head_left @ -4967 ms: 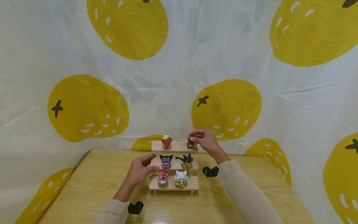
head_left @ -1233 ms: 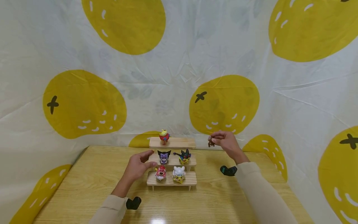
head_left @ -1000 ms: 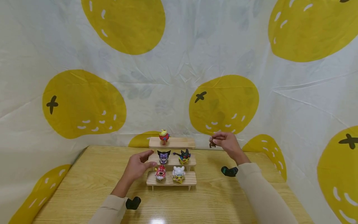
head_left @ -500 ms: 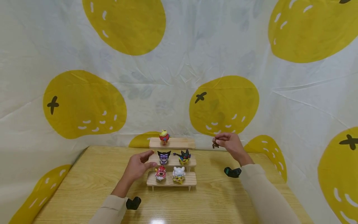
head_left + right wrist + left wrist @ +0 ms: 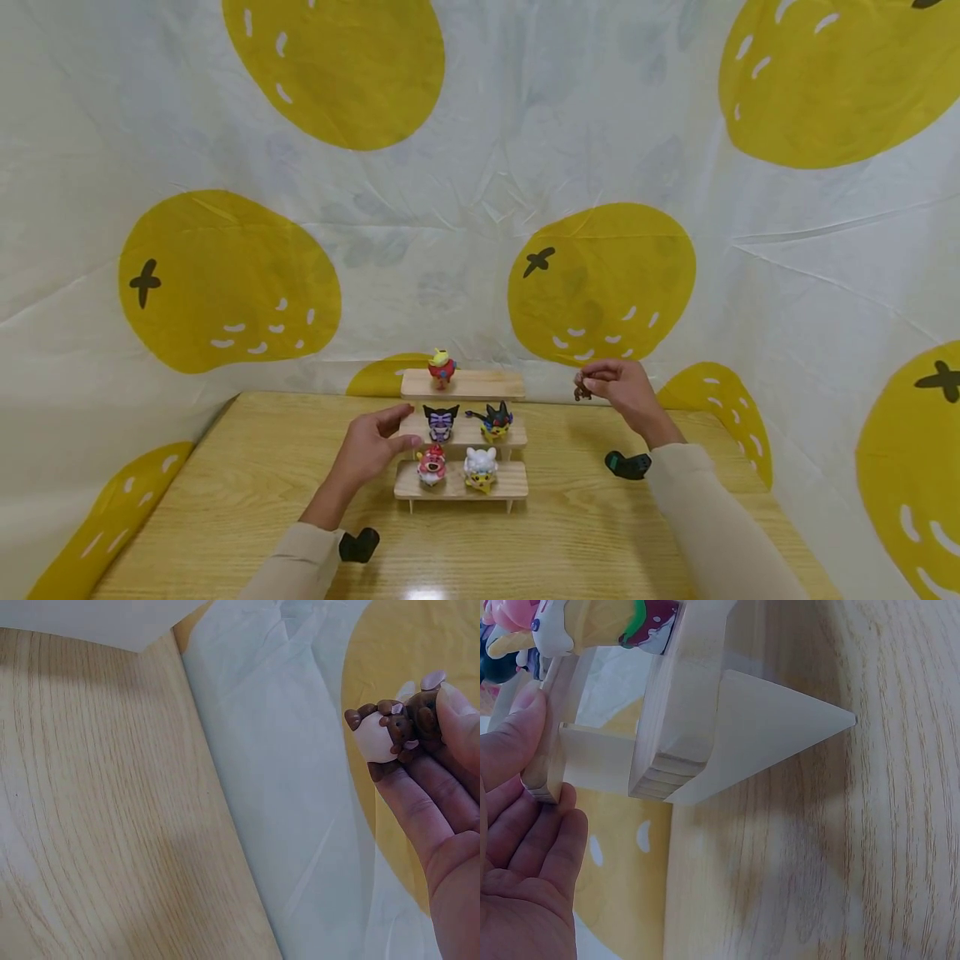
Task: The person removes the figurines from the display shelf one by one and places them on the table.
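My right hand (image 5: 626,398) pinches a small brown figurine (image 5: 388,735) with a white belly and pinkish ears, held in the air right of the stand. A three-tier wooden display stand (image 5: 491,384) rises in steps at the table's middle. With thumb above and fingers beneath, my left hand (image 5: 369,448) grips the left end of its middle tier (image 5: 555,739). On the top tier is a red figurine with a yellow top (image 5: 442,369). The middle tier bears a black-and-purple figurine (image 5: 441,423) and a black-eared yellow one (image 5: 496,422). A pink-red figurine (image 5: 431,467) and a white-hooded yellow one (image 5: 480,470) occupy the lowest.
The wooden table (image 5: 247,500) runs back to a pale cloth (image 5: 442,283) printed with big yellow fruit, which also hangs at both sides. Black devices (image 5: 627,465) sit at both wrists.
Five seconds ago my right hand held the brown figurine at the top tier's right end. It has since moved right, off the stand, drifting slightly further lately. My left hand stays put.
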Motion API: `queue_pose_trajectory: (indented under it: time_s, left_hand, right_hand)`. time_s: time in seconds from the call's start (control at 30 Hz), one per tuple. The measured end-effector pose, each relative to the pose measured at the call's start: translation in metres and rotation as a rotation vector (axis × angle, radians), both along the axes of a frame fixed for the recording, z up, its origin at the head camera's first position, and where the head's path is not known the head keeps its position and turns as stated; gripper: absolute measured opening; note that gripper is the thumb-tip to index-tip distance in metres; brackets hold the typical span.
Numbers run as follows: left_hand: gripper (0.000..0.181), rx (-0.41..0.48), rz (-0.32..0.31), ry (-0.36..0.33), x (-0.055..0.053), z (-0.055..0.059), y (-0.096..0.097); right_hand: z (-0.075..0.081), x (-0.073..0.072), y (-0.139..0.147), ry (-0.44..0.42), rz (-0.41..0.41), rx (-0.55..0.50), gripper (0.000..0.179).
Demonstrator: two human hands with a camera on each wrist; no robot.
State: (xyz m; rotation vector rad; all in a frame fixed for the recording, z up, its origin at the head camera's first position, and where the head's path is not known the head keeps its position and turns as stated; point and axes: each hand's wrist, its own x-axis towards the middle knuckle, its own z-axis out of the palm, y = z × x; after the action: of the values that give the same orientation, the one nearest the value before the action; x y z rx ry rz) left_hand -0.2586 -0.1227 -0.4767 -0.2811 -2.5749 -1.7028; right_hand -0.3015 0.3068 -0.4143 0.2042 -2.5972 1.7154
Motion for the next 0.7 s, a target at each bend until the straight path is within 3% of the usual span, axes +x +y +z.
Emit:
queue_pose_trajectory:
  time_s: [0.7]
  left_hand:
    - [0.059, -0.006, -0.005, 0.007, 0.001, 0.001, 0.000]
  right_hand:
    - [-0.008, 0.004, 0.013, -0.020, -0.014, 0.003, 0.033]
